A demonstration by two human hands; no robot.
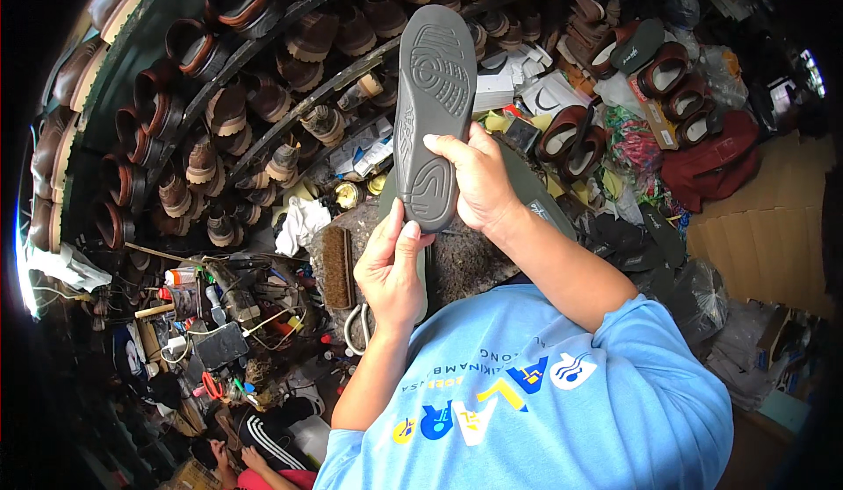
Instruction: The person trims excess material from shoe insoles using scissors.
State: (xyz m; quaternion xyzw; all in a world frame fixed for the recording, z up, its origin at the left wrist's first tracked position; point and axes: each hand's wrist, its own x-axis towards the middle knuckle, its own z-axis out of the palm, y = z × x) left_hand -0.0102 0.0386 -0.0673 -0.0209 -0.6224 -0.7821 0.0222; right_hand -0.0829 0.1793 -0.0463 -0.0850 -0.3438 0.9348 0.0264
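Observation:
A dark grey shoe insole (432, 77) is held up in front of me, its moulded, grooved face toward the camera and its wide toe end pointing away. My left hand (391, 270) pinches the heel end between fingers and thumb. Around the right edge near the arch my right hand (479, 183) is closed, thumb lying on the grooved face. Beneath the hands is a rough, dark stone-like block (470, 262). A brown-bristled brush (337, 266) lies on its left side, and a metal loop handle (351, 327) shows beside my left wrist. Another greenish-grey flat piece (540, 196) lies partly hidden behind my right forearm.
Racks of brown shoes (228, 108) fill the far left. Tools, cords and red-handled scissors (211, 386) clutter the lower left, near another person's hands (237, 464). At right are more shoes (571, 143), a dark red cloth (711, 161) and cardboard (764, 226).

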